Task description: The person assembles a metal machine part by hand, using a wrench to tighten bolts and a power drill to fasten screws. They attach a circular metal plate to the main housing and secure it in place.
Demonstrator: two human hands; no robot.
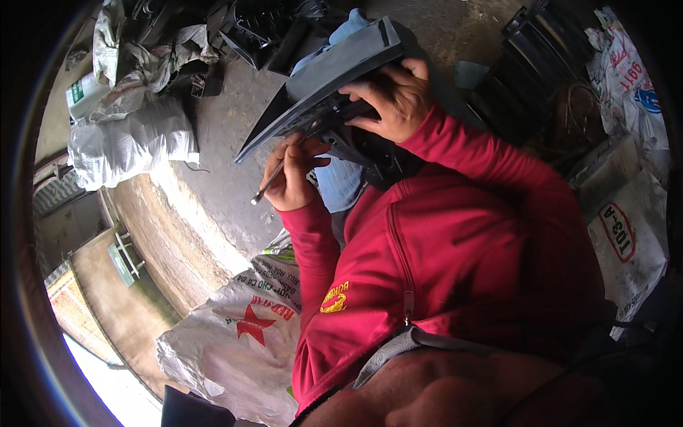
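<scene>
A large black plastic panel (340, 67), with ribs and brackets on its underside, is tilted up in front of my red-sleeved chest. My right hand (398, 103) grips its near side, fingers curled against the underside. Below the panel's left part, my left hand (290, 174) is closed round a slim metal rod-like tool (267, 186). One end of the rod points down and left, away from the panel. The other end runs up toward the panel's underside, where my fingers partly hide it. Whether it touches the panel I cannot tell.
More black plastic parts (256, 28) lie on the floor beyond the panel. Stacked black curved pieces (530, 67) stand at the right beside white printed sacks (626, 220). A white plastic bundle (135, 142) lies at the left, and a large white sack (228, 341) sits near my left elbow.
</scene>
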